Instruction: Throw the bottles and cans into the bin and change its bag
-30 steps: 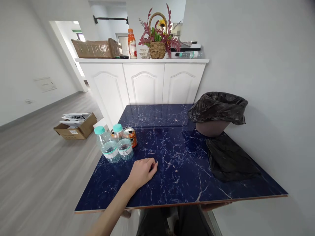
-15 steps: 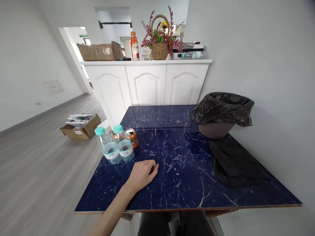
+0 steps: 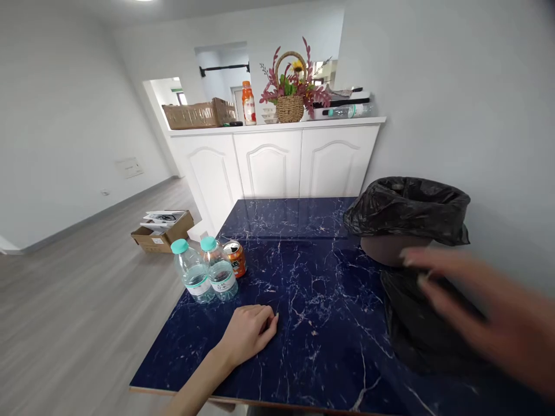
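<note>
My left hand rests on the dark blue marbled table with its fingers curled together and nothing visible in them. Just beyond it stand two clear bottles with teal caps, one at the left and one beside it. Behind them is an orange can. At the right, my right hand, blurred by motion, is over a flat black plastic bag, thumb and fingers apart. Nothing shows between them. A bin lined with a black bag stands behind that hand.
A white cabinet beyond the table bears a flower basket, an orange-capped bottle, a brown box and a lying bottle. An open cardboard box sits on the floor at left. A wall borders the right side.
My right hand has come into view from the right, over the flat black bag. The camera view has shifted, while my left hand still rests on the table.
</note>
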{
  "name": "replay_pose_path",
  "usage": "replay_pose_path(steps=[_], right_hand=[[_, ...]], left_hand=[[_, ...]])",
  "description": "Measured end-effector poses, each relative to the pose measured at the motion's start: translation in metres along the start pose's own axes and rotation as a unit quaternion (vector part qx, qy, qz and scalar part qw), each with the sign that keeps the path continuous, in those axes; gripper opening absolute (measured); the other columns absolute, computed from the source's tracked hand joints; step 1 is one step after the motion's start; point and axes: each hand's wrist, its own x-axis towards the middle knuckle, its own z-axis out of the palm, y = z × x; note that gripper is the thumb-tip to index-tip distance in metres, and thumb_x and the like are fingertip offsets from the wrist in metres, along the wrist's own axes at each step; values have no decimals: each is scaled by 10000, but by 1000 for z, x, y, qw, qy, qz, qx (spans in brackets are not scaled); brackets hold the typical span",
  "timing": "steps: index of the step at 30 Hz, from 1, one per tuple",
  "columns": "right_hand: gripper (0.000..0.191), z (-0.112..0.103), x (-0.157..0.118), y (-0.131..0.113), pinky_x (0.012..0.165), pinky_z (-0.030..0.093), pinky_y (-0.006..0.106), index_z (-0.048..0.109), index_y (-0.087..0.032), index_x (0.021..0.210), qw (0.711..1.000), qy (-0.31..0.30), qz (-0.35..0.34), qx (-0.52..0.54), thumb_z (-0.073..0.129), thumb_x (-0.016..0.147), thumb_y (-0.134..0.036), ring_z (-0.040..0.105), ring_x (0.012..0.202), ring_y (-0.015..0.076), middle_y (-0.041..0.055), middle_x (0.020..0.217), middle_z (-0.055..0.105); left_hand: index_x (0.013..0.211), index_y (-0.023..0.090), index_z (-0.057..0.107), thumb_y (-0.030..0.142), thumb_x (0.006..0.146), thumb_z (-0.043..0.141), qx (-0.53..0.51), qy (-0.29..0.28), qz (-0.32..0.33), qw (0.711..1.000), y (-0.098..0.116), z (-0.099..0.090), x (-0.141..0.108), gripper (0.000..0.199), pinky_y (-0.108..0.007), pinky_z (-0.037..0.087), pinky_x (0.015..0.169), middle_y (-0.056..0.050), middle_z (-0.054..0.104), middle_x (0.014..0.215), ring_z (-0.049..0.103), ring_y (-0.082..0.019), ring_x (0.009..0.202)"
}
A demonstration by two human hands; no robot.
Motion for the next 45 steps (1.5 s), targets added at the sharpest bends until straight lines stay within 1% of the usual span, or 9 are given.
replay_pose_path(steps=[2, 4, 6, 12, 28, 33, 37, 42, 45], right_hand=[[448, -15, 76, 24, 852, 588, 516, 689, -315, 1312, 984, 107, 68, -122, 566, 902, -447, 746, 887, 326, 79, 1061, 777], [482, -19, 124, 50, 778, 533, 453, 677, -220, 1294, 975, 79, 88, -187, 535, 889, -441, 718, 832, 299, 78, 893, 757], [461, -12, 145, 77, 730, 478, 413, 685, -212, 1275, 969, 26, 110, -219, 524, 929, -471, 704, 879, 280, 93, 1051, 783], [519, 19, 141, 119, 985, 380, 508, 760, -182, 1196, 954, 0, 72, -291, 494, 1015, -590, 563, 1270, 392, 146, 1297, 761], [522, 29, 140, 125, 965, 413, 466, 773, -194, 1146, 957, 40, 75, -277, 448, 1016, -582, 643, 1196, 347, 124, 1227, 791], [718, 35, 147, 127, 834, 442, 454, 785, -178, 1022, 969, 56, 128, -203, 330, 975, -732, 695, 932, 343, 158, 885, 779], [900, 35, 155, 129, 759, 430, 440, 772, -188, 941, 979, 24, 151, -134, 278, 857, -935, 637, 702, 312, 78, 547, 592], [890, 35, 160, 122, 801, 438, 451, 739, -223, 854, 989, 37, 113, -93, 285, 836, -989, 604, 637, 296, 41, 488, 550], [732, 36, 161, 110, 815, 451, 430, 731, -242, 872, 995, 1, 73, -67, 401, 916, -895, 606, 657, 263, 69, 668, 707]], left_hand=[[779, 223, 447, 260, 1085, 482, 3, 1, 2, 1000, 0, -1, 0, 310, -278, 370, 617, 46, 592, 663, 570, -122, 587], [785, 224, 446, 251, 1083, 485, 7, 3, 2, 1000, 0, -2, 1, 302, -277, 370, 616, 49, 591, 663, 577, -122, 587], [786, 226, 442, 242, 1081, 487, 11, 4, 3, 1000, 0, -3, 1, 298, -278, 367, 611, 52, 589, 660, 579, -121, 584], [785, 226, 438, 234, 1079, 481, 4, -1, -4, 1000, -1, -3, 1, 298, -277, 367, 612, 53, 588, 662, 578, -120, 587], [781, 226, 434, 253, 1090, 460, 1, -6, -18, 1000, 1, -4, -1, 311, -284, 364, 610, 47, 591, 669, 573, -122, 592], [788, 225, 455, 256, 1085, 470, -8, -5, -22, 1000, 1, -4, -2, 299, -282, 361, 606, 47, 590, 666, 571, -121, 589], [779, 223, 449, 259, 1083, 473, -10, -7, -27, 1000, 1, -3, -2, 307, -281, 361, 608, 46, 597, 667, 576, -121, 592], [788, 223, 471, 258, 1077, 487, -6, -2, -28, 1000, 0, -2, -2, 291, -282, 366, 606, 45, 603, 665, 585, -123, 590], [775, 222, 468, 243, 1068, 495, -5, 4, -24, 1000, 1, -3, -2, 295, -280, 366, 599, 45, 598, 653, 582, -123, 578]])
